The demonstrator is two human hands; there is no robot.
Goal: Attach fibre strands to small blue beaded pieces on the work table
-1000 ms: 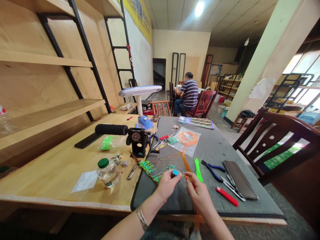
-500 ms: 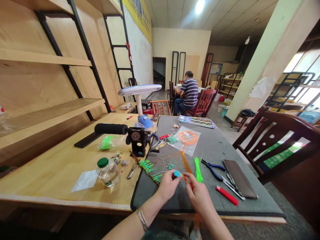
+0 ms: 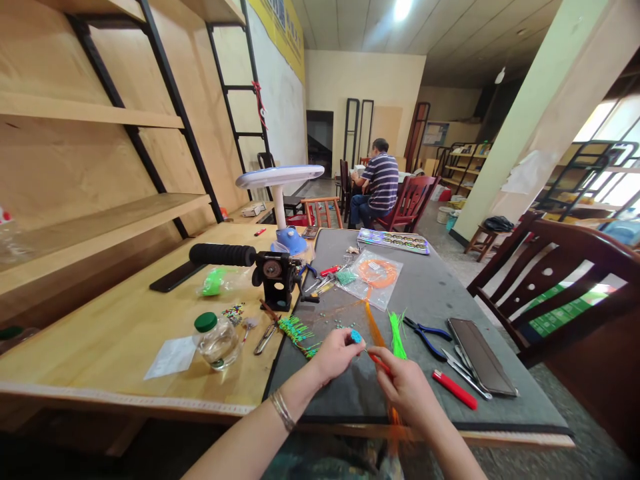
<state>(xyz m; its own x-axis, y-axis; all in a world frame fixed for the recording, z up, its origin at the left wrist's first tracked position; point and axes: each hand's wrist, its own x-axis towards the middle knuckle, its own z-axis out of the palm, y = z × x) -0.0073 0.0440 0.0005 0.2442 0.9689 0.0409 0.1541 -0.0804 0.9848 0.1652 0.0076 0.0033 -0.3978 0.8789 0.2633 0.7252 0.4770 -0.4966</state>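
My left hand (image 3: 335, 355) pinches a small turquoise bead (image 3: 355, 337) between its fingertips. My right hand (image 3: 406, 390) holds a red-orange cord tip (image 3: 379, 363) close to that bead, and orange strands (image 3: 395, 427) hang down below it. Both hands are over a grey mat (image 3: 350, 400). Bright green strands (image 3: 397, 337) lie just beyond my right hand, and scattered teal beads (image 3: 330, 322) lie beyond my left. A green beaded fringe (image 3: 296, 330) rests at the mat's left edge.
Blue-handled pliers (image 3: 425, 335), scissors (image 3: 465, 375), a red lighter (image 3: 454, 389) and a dark phone (image 3: 481, 355) lie to the right. A bag of orange cord (image 3: 375, 280) lies ahead. A hand-crank tool (image 3: 273, 277) and a glass jar (image 3: 217, 341) stand on the wooden table. A person (image 3: 380, 183) sits far back.
Both hands have risen slightly up the picture, with the turquoise bead and the red-orange tip still close together. The whole view has shifted a little as my head moved.
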